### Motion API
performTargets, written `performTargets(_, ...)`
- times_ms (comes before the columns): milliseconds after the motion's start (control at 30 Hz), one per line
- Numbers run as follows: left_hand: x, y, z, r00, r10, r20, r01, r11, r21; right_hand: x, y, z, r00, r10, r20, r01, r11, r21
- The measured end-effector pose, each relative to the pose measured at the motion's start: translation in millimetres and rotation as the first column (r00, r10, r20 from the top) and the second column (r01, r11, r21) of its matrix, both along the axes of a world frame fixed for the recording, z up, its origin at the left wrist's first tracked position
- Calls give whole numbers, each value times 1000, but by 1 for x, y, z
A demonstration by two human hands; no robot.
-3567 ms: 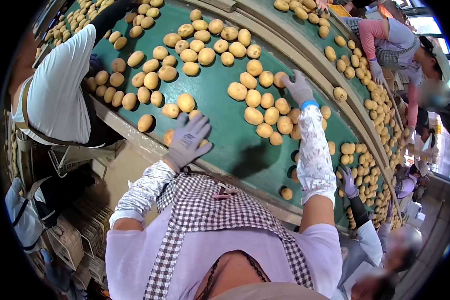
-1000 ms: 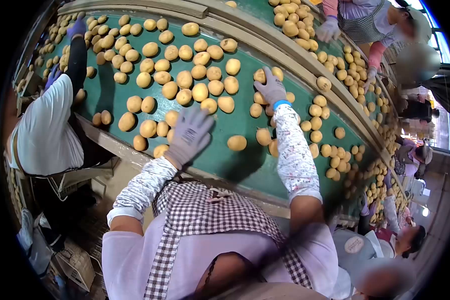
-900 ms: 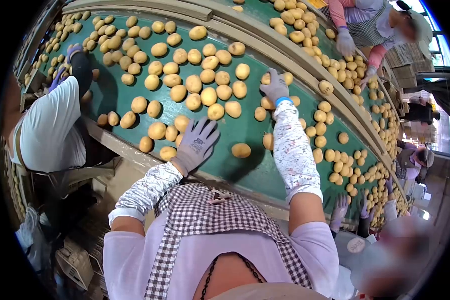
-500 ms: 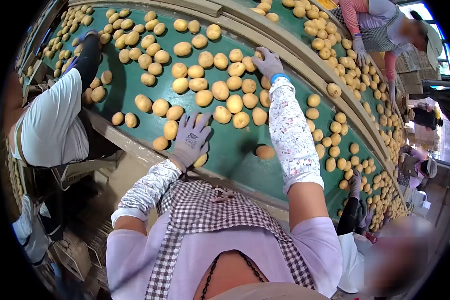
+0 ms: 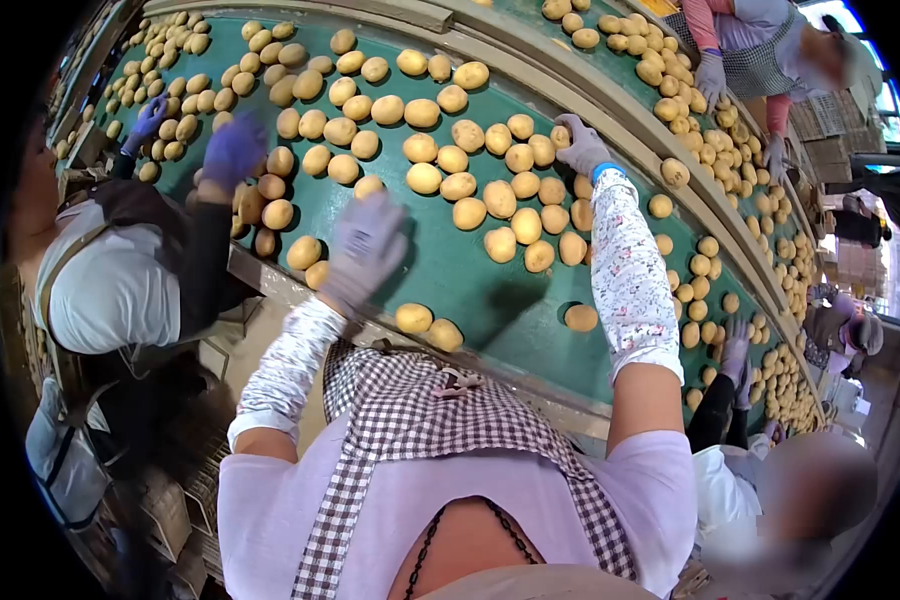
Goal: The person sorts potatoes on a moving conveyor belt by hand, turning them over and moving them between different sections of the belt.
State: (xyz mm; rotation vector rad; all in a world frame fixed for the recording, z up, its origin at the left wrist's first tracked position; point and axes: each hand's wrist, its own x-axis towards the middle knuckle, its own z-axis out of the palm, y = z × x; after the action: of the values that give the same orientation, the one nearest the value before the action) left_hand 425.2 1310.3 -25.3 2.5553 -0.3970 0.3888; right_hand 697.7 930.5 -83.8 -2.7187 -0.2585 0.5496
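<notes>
My left hand [image 5: 366,246], in a grey glove, is blurred over the near side of the green belt. Its fingers look stretched out and apart, close to a potato [image 5: 368,187] at their tips. Farther across, near the belt's far rail, my gloved right hand [image 5: 582,148] curves its fingers and thumb around a potato [image 5: 560,136]; the palm side is hidden. A cluster of potatoes [image 5: 500,199] lies between my hands. Two potatoes [image 5: 414,318] rest near the front edge, and a browner potato [image 5: 580,318] sits alone below my right forearm.
The green belt [image 5: 480,290] has a raised rail [image 5: 610,120] along its far side; a second potato-covered lane runs beyond it. A co-worker's purple gloves [image 5: 234,150] work at left. Another co-worker's hands [image 5: 735,350] reach in at right. A person [image 5: 760,50] stands across the lane.
The potatoes on the belt have shifted right. My right hand has moved right and slightly nearer with its potato. My left hand has moved slightly left, off the potatoes beneath it.
</notes>
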Motion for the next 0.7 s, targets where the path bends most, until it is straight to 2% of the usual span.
performTargets(33, -2, -19, -4, 979, -202, 3, 202, 976, -76, -2, 1, 7, 1000, -9, 2, 9, 1000, 0)
performTargets(67, -12, -32, -10, 874, -415, -253, 401, 910, -107, -3, -1, 15, 992, -120, -26, 122, 943, 308)
performTargets(100, -25, -43, -26, 809, -582, -86, 575, 813, -93, 0, -1, 23, 975, -207, -84, 217, 785, 580)
performTargets(133, -40, -55, -48, 737, -673, -53, 667, 738, -96, 6, 1, 33, 924, -327, -200, 345, 484, 804)
performTargets(167, -48, -59, -66, 745, -665, -47, 658, 745, -110, 10, 3, 45, 851, -390, -352, 423, 111, 899)
performTargets(200, -54, -63, -82, 654, -750, -95, 738, 661, -139, -16, 21, 77, 826, -392, -405, 438, -5, 899)
performTargets(233, -56, -64, -90, 546, -827, -136, 810, 562, -168, -25, 27, 78, 882, -281, -379, 457, 303, 837)
performTargets(267, -55, -60, -94, 544, -830, -124, 812, 558, -170, -33, 32, 80, 909, -164, -384, 403, 581, 707)
performTargets(300, -56, -55, -99, 525, -832, -179, 824, 549, -136, -73, 64, 82, 925, -197, -325, 361, 726, 586)
performTargets(333, -55, -49, -101, 508, -828, -238, 835, 542, -101, -94, 57, 32, 993, 84, -80, -37, 885, 465)
performTargets(367, -51, -45, -94, 508, -828, -238, 835, 542, -101, -130, 85, 53, 980, 155, -128, -137, 981, 140)
performTargets(400, -46, -39, -80, 508, -804, -308, 842, 539, -20, -153, 92, 34, 975, 223, -17, -222, 974, 46)
performTargets(433, -42, -32, -72, 510, -772, -378, 846, 529, 61, -161, 117, 47, 984, 153, -87, -167, 967, -191)
performTargets(467, -43, -24, -80, 551, -774, -312, 820, 571, 30, -159, 121, 41, 990, 120, -79, -132, 977, -170)
performTargets(500, -42, -18, -83, 549, -763, -342, 810, 586, -9, -155, 120, 34, 994, 86, -68, -96, 984, -151)
performTargets(567, -38, -5, -83, 543, -741, -396, 794, 606, -44, -131, 96, 28, 978, 207, 2, -206, 974, 91)
performTargets(600, -35, 1, -79, 541, -729, -420, 792, 610, -40, -111, 81, 17, 996, 55, -69, -27, 936, 350)
performTargets(633, -32, 7, -75, 538, -717, -443, 789, 613, -35, -91, 81, 22, 962, -159, -223, 255, 816, 519)
performTargets(667, -31, 11, -78, 552, -707, -443, 778, 627, -30, -78, 92, 44, 908, -245, -340, 419, 523, 742)
performTargets(700, -32, 14, -83, 562, -699, -443, 771, 636, -26, -68, 104, 65, 832, -278, -481, 531, 144, 835)
